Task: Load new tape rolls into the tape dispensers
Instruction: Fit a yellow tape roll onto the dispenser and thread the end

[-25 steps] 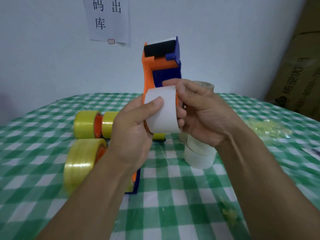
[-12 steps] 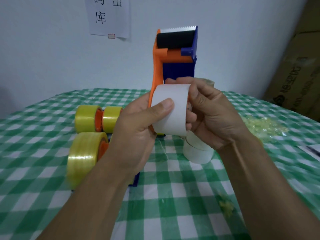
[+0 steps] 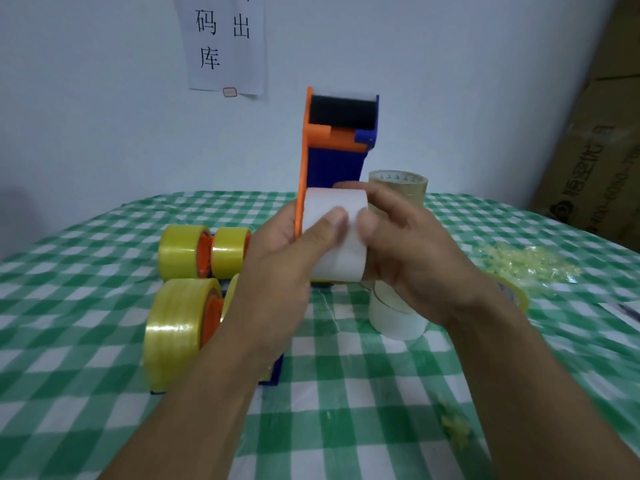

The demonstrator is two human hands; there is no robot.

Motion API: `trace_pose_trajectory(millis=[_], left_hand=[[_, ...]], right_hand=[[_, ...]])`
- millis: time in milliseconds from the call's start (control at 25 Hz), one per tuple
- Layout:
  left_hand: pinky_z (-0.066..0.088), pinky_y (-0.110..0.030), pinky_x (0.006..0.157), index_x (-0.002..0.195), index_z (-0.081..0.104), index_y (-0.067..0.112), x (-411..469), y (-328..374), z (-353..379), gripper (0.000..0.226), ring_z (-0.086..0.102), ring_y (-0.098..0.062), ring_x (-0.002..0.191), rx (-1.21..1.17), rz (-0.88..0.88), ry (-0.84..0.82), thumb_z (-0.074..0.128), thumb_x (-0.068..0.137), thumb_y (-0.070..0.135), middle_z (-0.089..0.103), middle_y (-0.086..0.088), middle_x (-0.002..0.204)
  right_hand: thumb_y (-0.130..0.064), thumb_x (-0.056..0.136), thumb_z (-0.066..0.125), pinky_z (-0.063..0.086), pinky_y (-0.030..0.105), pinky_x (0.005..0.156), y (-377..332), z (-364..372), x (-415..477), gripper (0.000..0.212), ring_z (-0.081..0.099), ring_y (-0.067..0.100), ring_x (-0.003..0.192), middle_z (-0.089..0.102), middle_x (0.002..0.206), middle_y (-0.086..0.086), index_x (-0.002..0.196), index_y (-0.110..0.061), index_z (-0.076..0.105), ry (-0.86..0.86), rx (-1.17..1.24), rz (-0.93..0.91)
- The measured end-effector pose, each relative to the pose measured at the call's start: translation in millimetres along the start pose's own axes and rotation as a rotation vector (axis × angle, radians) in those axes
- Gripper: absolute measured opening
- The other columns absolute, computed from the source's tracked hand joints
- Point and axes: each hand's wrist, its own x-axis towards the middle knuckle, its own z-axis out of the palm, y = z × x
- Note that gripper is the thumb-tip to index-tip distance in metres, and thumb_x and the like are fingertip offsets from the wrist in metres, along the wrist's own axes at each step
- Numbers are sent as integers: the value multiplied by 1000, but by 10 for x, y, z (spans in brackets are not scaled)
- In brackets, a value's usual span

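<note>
Right hand [image 3: 412, 258] shifted onto white tape roll [image 3: 343, 263], orange-blue dispenser [image 3: 334, 168] upright

Looks like a packing corner of a stockroom or small warehouse. Has a paper notice [image 3: 228, 46] reading "出库" (stock out) stuck on a bare white wall [image 3: 86, 98], printed cardboard cartons [image 3: 595, 150] at the right, and a green checked tablecloth [image 3: 346, 427] strewn with packing-tape rolls [image 3: 180, 252].

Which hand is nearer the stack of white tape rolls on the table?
Right. The right hand hovers just above the stack; the left hand is further off to its left, across the held white roll.
</note>
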Motion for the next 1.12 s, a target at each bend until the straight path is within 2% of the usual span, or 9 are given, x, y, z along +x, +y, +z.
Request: trace_pose_trajectory(millis=[80,160,320,480,600,680,760,920,1120], left_hand=[[59,-28,68,94,73,19,-10,20,49,33,72,-12,82,13,-6,122,52,95,45,76,5,86],[49,-19,51,80,67,22,-15,31,79,33,62,-1,60,53,-3,253,48,97,44,66,14,63],[46,-17,47,81,65,26,-5,22,93,34,62,3,58,139,22,329,44,103,42,66,18,61],[45,-18,48,79,64,24,-14,36,87,38,62,2,57,197,43,320,41,103,42,65,15,61],[49,-18,51,83,66,22,-18,4,64,39,66,-3,62,245,68,319,40,103,44,69,8,68],[50,-19,52,84,66,23,-4,-11,44,39,68,-5,65,252,50,328,40,102,46,70,7,71],[52,-20,53,85,66,22,-12,2,39,40,68,-6,65,258,46,325,39,103,45,70,6,71],[54,-22,56,82,64,21,4,-18,45,40,63,-6,62,234,43,347,40,104,44,66,7,67],[38,-16,46,59,43,24,-25,-51,56,49,43,-2,44,186,68,339,40,106,41,45,12,47]], right_hand=[[-28,77,81,58,60,87,31,31,9,54,68,31,110,66,122,16,126,-17,62,76,-202,-92],[-18,74,84,58,52,91,52,35,4,61,65,27,115,64,127,11,129,-16,58,45,-248,-190],[2,68,85,55,58,92,73,-9,-7,72,53,29,129,55,135,11,132,-9,53,-69,-326,-299],[-6,65,85,57,55,88,78,-11,0,67,60,28,121,62,127,8,127,-13,59,-12,-278,-262],[-28,81,73,62,50,67,73,8,8,38,71,26,99,72,108,0,117,-20,66,131,-196,-134],[-37,86,64,59,41,55,68,9,14,32,73,23,90,73,100,-4,113,-20,68,162,-216,-85],[-33,85,68,60,37,62,74,-12,20,36,72,21,95,73,105,-3,117,-19,66,129,-203,-115],[-20,71,74,57,38,89,86,-111,2,60,62,18,117,66,122,-4,129,-23,58,29,-231,-264],[-22,70,70,56,32,79,112,-105,32,51,68,14,101,71,111,-2,120,-27,65,146,-204,-139]])
